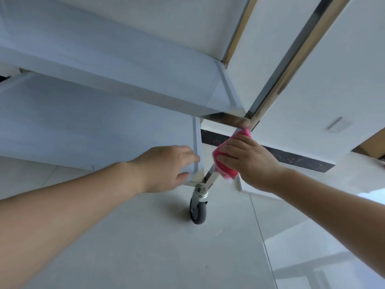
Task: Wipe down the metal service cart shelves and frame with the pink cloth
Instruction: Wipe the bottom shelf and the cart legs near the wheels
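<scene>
The metal service cart fills the upper left, with a middle shelf [116, 65] above a bottom shelf [93, 122]. A shiny corner post [291, 59] runs down from the top right to the bottom shelf's corner. My right hand [248, 161] is wrapped around the lower part of this post with the pink cloth [224, 163] pressed against it. My left hand [166, 167] grips the near corner rim of the bottom shelf, thumb under the edge. Most of the cloth is hidden under my fingers.
A grey caster wheel [198, 211] sits under the cart corner on a pale tiled floor [166, 257]. A white wall with a dark baseboard strip [291, 157] is behind. A cardboard-coloured box [373, 147] shows at the right edge.
</scene>
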